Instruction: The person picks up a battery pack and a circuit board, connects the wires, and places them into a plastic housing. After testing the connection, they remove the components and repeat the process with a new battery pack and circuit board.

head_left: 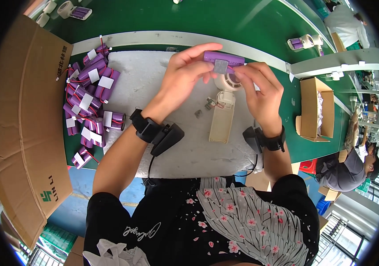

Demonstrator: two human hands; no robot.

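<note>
Above the far part of a pale padded mat [154, 155], I hold up a purple battery pack [231, 58] with a grey square pad on its side. The fingers of my left hand [185, 71] pinch its left part, thumb at the pad. On its right end, the fingertips of my right hand [260, 86] close round the lower edge. Below lies a white handheld fan body [221, 122] with an open, hollow handle; its round head is partly behind the pack and fingers. A small circuit board [210, 103] with thin wires sits beside its neck.
Several purple battery packs [85, 99] with white pads and red wires are heaped left of the mat. A large cardboard box [25, 119] stands far left, a smaller open carton [304, 108] to the right. Beyond a pale rail, more fan parts [302, 42] lie on green. Co-workers [346, 170] are at right.
</note>
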